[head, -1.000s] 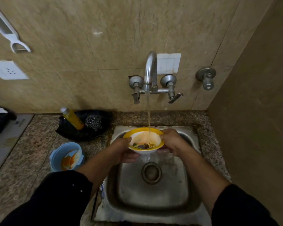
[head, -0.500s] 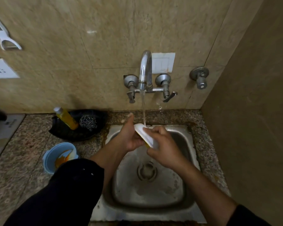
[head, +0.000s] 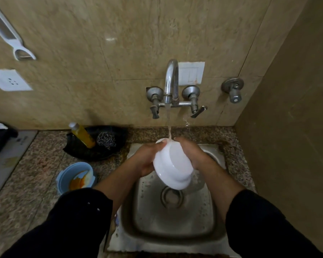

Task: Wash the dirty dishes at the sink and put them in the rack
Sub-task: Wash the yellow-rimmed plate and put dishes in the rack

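Note:
A white bowl (head: 172, 164) is tipped over above the steel sink (head: 168, 216), its white underside and foot ring facing me. My left hand (head: 146, 158) grips its left side and my right hand (head: 192, 153) grips its right side. Water runs from the tap (head: 171, 84) onto the bowl's far rim between my hands. A blue bowl (head: 76, 176) with orange and white residue stands on the counter left of the sink.
A black dish (head: 97, 146) behind the blue bowl holds a yellow soap bottle (head: 82, 135) and a steel scrubber (head: 106, 140). A wall valve (head: 233, 89) sits right of the tap. The granite counter (head: 26, 174) runs left; a side wall closes the right.
The bowl went from upright under the stream, showing its yellow rim and food bits, to turned over with its white underside toward me. Both hands stayed on it.

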